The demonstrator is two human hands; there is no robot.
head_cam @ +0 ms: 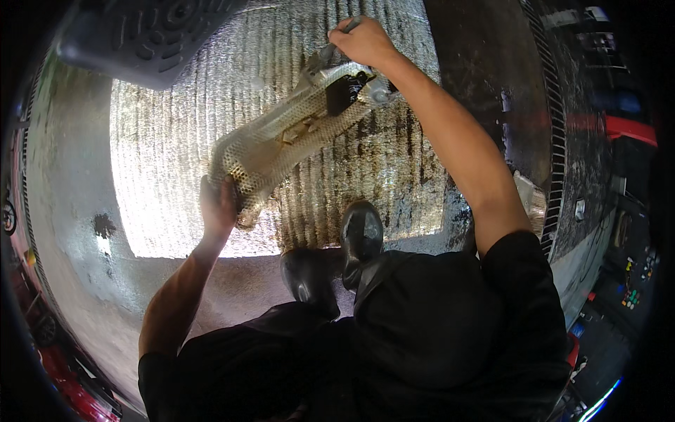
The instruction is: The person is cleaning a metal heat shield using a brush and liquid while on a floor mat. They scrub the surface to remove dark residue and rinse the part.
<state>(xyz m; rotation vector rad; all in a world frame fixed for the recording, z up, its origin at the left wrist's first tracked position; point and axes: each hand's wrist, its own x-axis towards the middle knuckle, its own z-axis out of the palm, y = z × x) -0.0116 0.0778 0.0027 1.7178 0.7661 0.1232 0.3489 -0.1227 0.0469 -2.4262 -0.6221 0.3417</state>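
Note:
A long dimpled metal panel (295, 134), like a vehicle heat shield, slants across a ribbed mat (364, 174) before me. It looks wet, with brownish stains along its middle. Near its far end is a black patch (343, 95) with pale marks. My left hand (219, 203) grips the panel's near left end, thumb on top. At the far end, my right hand (366, 42) is closed around a grey-handled tool (328, 51), probably a brush. The tool's blurred head meets the panel's far edge; its exact shape cannot be made out.
A dark moulded plastic piece (153, 42) juts in at the upper left. My black boots (363, 227) stand at the mat's near edge. A slotted drain grate (556, 132) runs along the right, beside a small ribbed piece (530, 200). A red car (74, 387) is at the lower left.

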